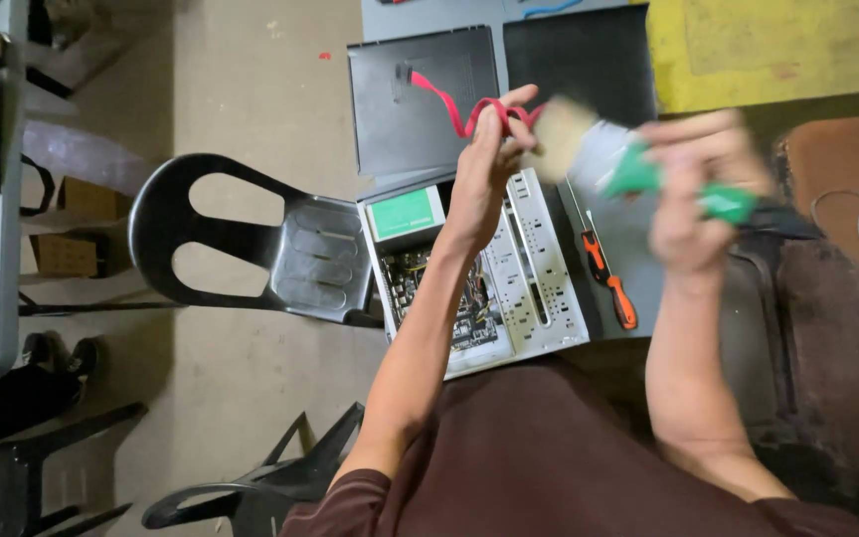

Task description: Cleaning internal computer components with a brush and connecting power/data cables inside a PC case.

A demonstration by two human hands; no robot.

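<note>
Your left hand (484, 164) pinches the end of a flat red cable (449, 104) between fingers and thumb, holding it up so the rest trails back over a black side panel (425, 99) lying on the floor. Your right hand (693, 194) is closed around the green handle of a paintbrush (608, 159), whose pale bristles touch or nearly touch the cable end at your left fingertips. Judging from this, the cable is already free of the machine and is being dusted; the open computer case (509, 268) below your forearms looks not yet brushed, though I can't be sure. An orange-handled screwdriver (610, 278) lies just beside the case, and a black plastic chair (251, 244) stands to its left. The brush and right hand are blurred, so the exact grip is hard to read, and your left arm hides part of the board inside the case.
</note>
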